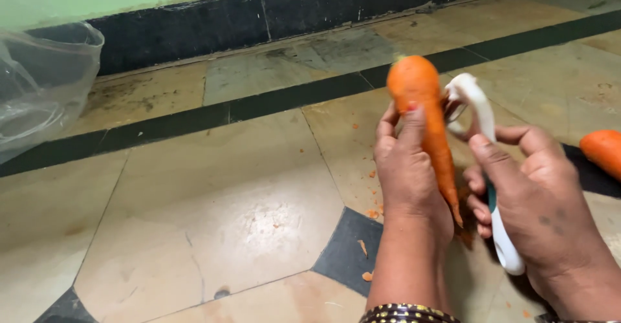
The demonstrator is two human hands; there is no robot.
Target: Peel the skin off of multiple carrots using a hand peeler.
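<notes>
My left hand (406, 168) grips an orange carrot (424, 106) around its lower half, thick end up and thin tip pointing down. A white peeler (480, 113) with a teal band on its handle is held in my right hand (533, 197), thumb along the handle. The peeler's head rests against the carrot's right side near the top. Dark and gold bangles (404, 313) ring my left wrist.
A second carrot (603, 151) lies on the floor at the right edge. Orange peel scraps (372, 213) are scattered on the beige and black tiled floor (213, 219). A clear plastic bag (39, 84) sits at the far left by the dark wall skirting (194, 25).
</notes>
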